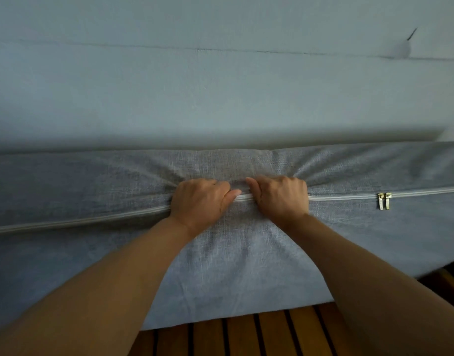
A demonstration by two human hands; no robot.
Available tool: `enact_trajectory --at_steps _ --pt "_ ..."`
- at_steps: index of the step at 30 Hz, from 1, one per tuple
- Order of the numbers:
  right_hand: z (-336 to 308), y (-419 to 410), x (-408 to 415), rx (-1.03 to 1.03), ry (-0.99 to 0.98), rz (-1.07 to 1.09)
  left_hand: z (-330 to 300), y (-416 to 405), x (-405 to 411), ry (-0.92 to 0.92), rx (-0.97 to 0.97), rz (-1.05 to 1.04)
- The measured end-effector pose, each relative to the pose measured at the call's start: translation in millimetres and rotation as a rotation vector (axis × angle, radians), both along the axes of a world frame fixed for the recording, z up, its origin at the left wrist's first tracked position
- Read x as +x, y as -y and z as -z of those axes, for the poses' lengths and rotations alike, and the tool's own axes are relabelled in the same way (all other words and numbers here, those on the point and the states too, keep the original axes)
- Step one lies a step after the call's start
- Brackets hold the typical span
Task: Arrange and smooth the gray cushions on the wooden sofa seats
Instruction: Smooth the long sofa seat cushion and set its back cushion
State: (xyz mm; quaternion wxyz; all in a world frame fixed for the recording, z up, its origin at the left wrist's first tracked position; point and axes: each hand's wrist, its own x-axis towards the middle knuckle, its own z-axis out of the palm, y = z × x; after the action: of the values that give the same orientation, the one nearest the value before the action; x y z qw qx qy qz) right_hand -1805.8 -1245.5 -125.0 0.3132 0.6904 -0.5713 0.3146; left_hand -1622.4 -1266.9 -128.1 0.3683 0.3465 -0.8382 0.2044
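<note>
Cushion (92, 181) cut by left, right edges; fingers (220, 186) buried in fabric.

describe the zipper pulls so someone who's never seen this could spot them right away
Start at the gray cushion lying on the wooden slats and follow the pale zipper line along its side. Go right past the left hand and right hand gripping the fabric. There hang the zipper pulls: two small gold tabs side by side, the only shiny metal.
</note>
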Motion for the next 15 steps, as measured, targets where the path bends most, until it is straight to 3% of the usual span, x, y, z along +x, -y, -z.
enact_trajectory --at_steps 15 --pt "10.4 -141.9 9.5 -0.003 -0.002 -0.025 4.9 -133.3 14.8 0.059 -0.011 0.056"
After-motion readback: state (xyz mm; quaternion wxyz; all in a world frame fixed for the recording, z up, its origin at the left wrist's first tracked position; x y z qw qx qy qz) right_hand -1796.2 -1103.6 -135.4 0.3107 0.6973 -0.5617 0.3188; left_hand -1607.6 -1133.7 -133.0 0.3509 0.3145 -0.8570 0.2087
